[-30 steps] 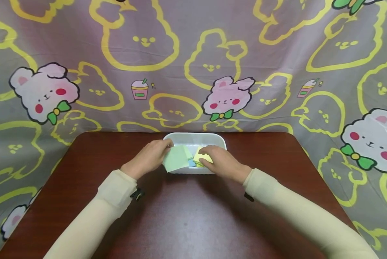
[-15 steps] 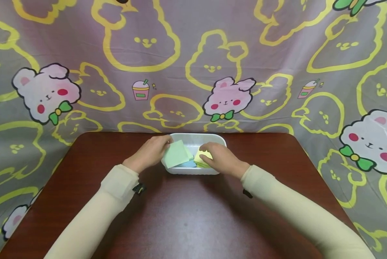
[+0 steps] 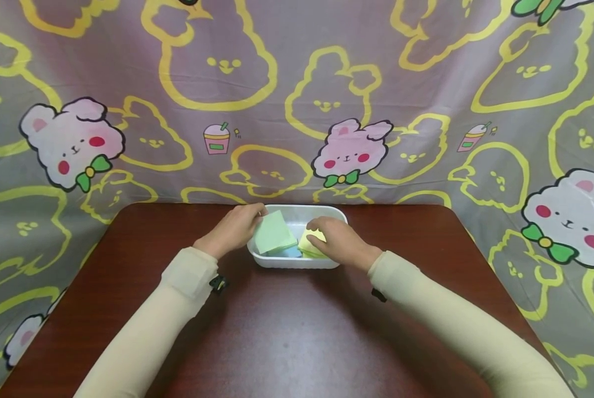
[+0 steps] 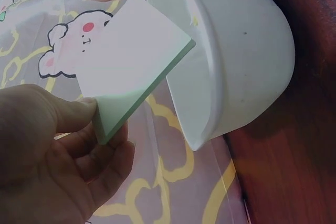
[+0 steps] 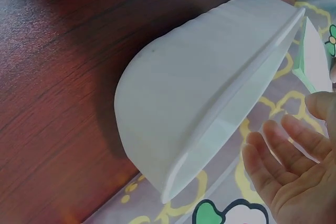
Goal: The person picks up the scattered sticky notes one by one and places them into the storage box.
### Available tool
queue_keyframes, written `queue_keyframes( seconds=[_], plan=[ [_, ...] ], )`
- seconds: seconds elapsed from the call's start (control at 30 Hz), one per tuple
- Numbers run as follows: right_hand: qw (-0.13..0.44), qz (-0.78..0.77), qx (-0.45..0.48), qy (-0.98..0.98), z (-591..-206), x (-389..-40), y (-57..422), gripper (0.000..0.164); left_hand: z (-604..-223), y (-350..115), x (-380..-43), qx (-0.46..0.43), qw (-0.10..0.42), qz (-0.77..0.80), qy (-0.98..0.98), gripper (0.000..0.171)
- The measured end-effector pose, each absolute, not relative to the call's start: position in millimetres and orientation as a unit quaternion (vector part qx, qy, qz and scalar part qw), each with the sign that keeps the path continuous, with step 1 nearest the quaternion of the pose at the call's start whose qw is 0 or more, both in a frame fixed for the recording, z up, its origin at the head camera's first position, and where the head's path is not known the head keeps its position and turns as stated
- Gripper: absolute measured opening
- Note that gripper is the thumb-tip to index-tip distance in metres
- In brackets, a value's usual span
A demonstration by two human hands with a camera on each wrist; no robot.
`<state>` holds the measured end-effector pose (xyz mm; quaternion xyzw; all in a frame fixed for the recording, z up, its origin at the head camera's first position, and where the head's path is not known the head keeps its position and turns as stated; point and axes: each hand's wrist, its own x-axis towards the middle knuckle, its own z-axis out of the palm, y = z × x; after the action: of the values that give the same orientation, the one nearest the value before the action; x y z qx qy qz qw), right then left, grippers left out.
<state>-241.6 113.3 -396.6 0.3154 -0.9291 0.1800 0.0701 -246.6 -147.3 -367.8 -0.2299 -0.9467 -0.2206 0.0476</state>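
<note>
My left hand (image 3: pixel 234 229) pinches a pale green sticky note pad (image 3: pixel 273 232) by one corner, thumb on one face and fingers behind, as the left wrist view shows. The pad is tilted over the left end of a white plastic tub (image 3: pixel 297 263). A yellow sticky note pad (image 3: pixel 308 244) lies in the tub at the right, with a blue one (image 3: pixel 290 252) partly hidden beside it. Over the tub's right side hovers my right hand (image 3: pixel 343 243). In the right wrist view its fingers (image 5: pixel 291 142) are loosely bent around nothing.
The tub stands at the far edge of a dark red-brown wooden table (image 3: pixel 287 331). Right behind that edge hangs a grey cloth (image 3: pixel 277 121) printed with cartoon rabbits, and it also runs along both sides.
My left hand has moved slightly away from me and to the right, taking the green pad farther over the tub. More of the blue pad shows. The right hand has barely shifted.
</note>
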Motion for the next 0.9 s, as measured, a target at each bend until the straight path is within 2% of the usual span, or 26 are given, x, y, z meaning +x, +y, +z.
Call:
queue_keyframes(
  seconds=[0.33,0.9],
  plan=[
    [0.048,0.169,0.296,-0.939,-396.8,-247.7,114.0,0.033,-368.1,-143.0,-255.2,-0.233,0.045,-0.215,-0.947,0.021],
    [0.05,0.165,0.296,-0.939,-398.7,-256.0,114.2,0.031,-375.1,-135.5,-267.5,-0.218,0.014,-0.209,-0.953,0.023]
  ],
)
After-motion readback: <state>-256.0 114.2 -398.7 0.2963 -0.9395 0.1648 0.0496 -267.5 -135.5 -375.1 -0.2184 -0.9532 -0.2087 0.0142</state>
